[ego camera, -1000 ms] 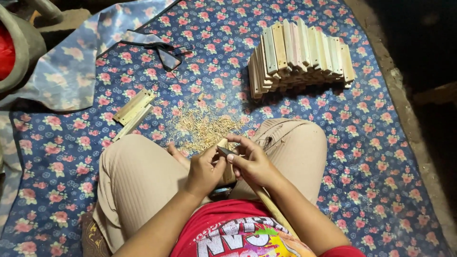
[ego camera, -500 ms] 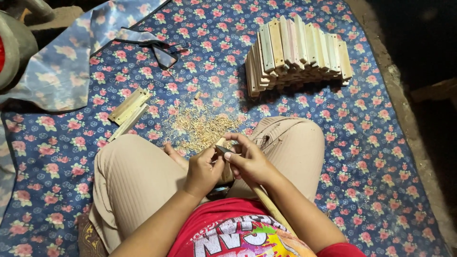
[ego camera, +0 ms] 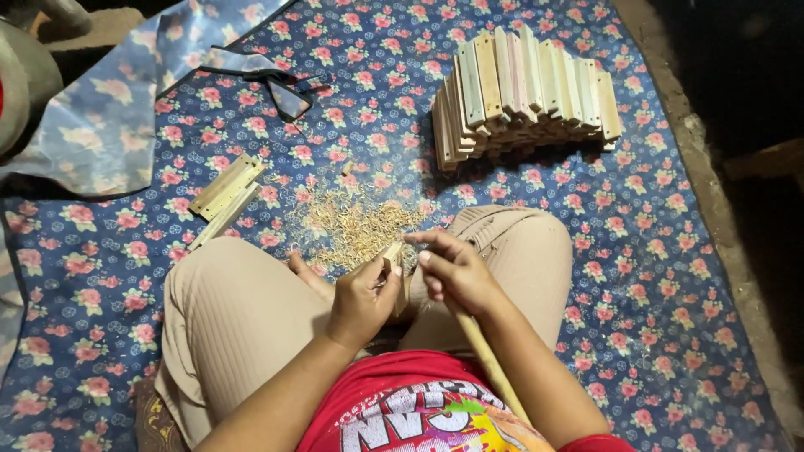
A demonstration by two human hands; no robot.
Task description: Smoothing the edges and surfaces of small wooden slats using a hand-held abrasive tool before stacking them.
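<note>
Floral mat [ego camera: 670, 251] covers the floor, blue with pink flowers. At 10 o'clock a folded-over flap of the mat [ego camera: 100, 125], paler side up. Just right of it, at 11 o'clock, a dark strap [ego camera: 280, 88] lying on the mat.

At 9 o'clock, a few loose slats [ego camera: 224, 192] lying flat, side by side, angled toward 1 o'clock. Near centre, a heap of shavings [ego camera: 352, 222] on the mat, just ahead of the knees.

Person sits cross-legged, beige trousers, red printed shirt at 6 o'clock.

Left hand [ego camera: 362, 297] at centre, fingers curled tight around a short stick [ego camera: 392, 255]. Stick tip pokes out above the thumb, pointing to 12 o'clock; the rest is hidden in the fist. Blade, if any, can't be made out.

Right hand [ego camera: 456, 272] just right of it, touching or nearly touching the left. Fingers bent narrow; index and thumb pinch toward the stick tip from 3 o'clock. Whether they actually grip the tip, can't tell. A long pale rod [ego camera: 490, 364] runs from under this hand toward 5 o'clock, along the forearm; grip on it is hidden by the palm.

At 1 o'clock, a big stack of slats [ego camera: 523, 92], fanned in rows, well apart from the hands.
</note>
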